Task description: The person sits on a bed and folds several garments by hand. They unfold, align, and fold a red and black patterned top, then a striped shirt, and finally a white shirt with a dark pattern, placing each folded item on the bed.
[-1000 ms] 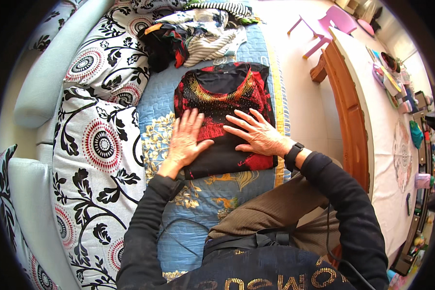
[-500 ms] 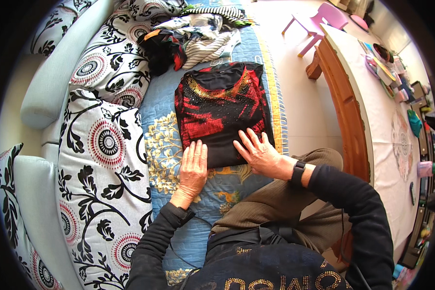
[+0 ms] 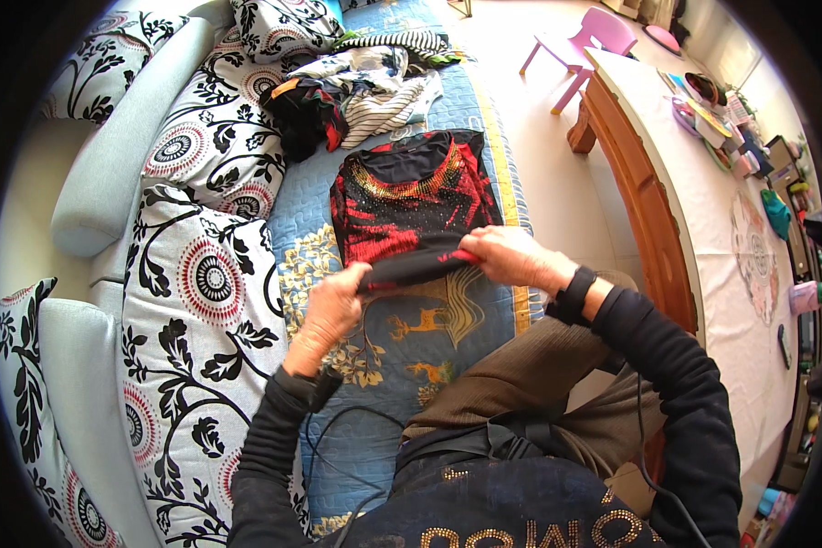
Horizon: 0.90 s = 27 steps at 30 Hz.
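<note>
A black and red shirt (image 3: 411, 205) with gold and sparkling trim round its neckline lies on the blue patterned cover, its neck pointing away from me. My left hand (image 3: 331, 306) grips the left corner of its near edge, fingers closed. At the right corner, my right hand (image 3: 511, 258) pinches the same edge. Between both hands the hem is lifted and turned up in a dark band, while the upper part of the shirt rests flat. A dark band circles each of my wrists.
Beyond the shirt is a heap of crumpled clothes (image 3: 365, 96). Patterned cushions (image 3: 210, 283) line the sofa at left. A wooden table (image 3: 639, 164) with a white cloth stands at right, near a pink chair (image 3: 589, 41). A thin cable (image 3: 356, 411) runs by my left forearm.
Both hands lay flat on the shirt's lower part before. Now they have closed on its near corners and raised the hem, and more of the blue cover shows in front.
</note>
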Motion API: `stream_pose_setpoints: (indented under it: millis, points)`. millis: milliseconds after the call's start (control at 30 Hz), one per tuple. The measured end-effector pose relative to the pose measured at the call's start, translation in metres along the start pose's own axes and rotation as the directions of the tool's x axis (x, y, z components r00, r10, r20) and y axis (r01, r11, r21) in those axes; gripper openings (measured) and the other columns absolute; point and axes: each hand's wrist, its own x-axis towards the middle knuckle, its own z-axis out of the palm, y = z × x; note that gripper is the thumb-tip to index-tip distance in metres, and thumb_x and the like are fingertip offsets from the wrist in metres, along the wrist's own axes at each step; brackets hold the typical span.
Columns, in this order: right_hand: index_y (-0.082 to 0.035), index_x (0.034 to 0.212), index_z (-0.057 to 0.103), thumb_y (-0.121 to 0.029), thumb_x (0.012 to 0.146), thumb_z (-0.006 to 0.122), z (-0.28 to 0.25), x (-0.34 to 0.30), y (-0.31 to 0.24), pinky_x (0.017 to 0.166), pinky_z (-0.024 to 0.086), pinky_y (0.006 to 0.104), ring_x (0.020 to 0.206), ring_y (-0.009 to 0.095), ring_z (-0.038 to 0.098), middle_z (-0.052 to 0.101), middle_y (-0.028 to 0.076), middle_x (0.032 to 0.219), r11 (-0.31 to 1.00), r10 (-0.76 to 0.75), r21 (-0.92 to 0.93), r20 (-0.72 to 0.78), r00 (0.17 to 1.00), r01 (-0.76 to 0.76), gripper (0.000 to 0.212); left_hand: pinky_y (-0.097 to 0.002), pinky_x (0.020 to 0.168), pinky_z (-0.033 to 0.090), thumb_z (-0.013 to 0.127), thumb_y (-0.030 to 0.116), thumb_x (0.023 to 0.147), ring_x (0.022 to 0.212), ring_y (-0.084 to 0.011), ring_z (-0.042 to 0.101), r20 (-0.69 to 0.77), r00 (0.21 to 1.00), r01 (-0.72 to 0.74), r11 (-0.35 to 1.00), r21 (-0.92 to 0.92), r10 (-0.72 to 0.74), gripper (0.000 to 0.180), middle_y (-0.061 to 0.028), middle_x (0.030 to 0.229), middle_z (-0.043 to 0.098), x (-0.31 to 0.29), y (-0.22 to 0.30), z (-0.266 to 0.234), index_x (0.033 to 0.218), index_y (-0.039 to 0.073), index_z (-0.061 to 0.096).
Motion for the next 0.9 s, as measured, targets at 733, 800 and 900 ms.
stream_pose_setpoints:
  millis: [733,800,900]
  points:
    - [-0.001,0.098,0.075,-0.010,0.086,0.068,-0.284,0.093,-0.003,0.072,0.053,0.0254,0.079,0.009,0.065,0.071,0.001,0.088,0.830,-0.086,0.553,-0.008,0.996,0.076,0.016,-0.0248,0.090,0.053,0.076,0.014,0.091,0.088,-0.0093,0.070,0.183,0.965,-0.047,0.807,-0.589,0.189,0.029,-0.0030,0.100,0.076,0.121,0.043,-0.282,0.116,0.001,0.073]
    - [-0.006,0.100,0.076,-0.011,0.079,0.068,-0.275,0.102,0.011,0.075,0.052,0.0236,0.077,0.009,0.064,0.071,-0.001,0.088,0.806,0.039,0.591,-0.007,0.999,-0.027,0.022,-0.0240,0.089,0.052,0.076,0.015,0.090,0.088,-0.0092,0.069,0.207,0.965,-0.013,0.822,-0.570,0.159,0.029,-0.0036,0.100,0.076,0.138,0.031,-0.275,0.116,0.001,0.073]
    - [-0.007,0.100,0.077,-0.013,0.072,0.069,-0.243,0.126,0.036,0.081,0.051,0.0247,0.084,0.011,0.063,0.070,0.000,0.091,0.818,0.184,0.538,0.090,0.979,-0.204,0.030,-0.0245,0.094,0.048,0.073,0.011,0.090,0.096,-0.0089,0.067,0.365,0.915,0.087,0.797,-0.598,0.174,0.035,-0.0020,0.107,0.074,0.178,0.002,-0.241,0.123,0.000,0.070]
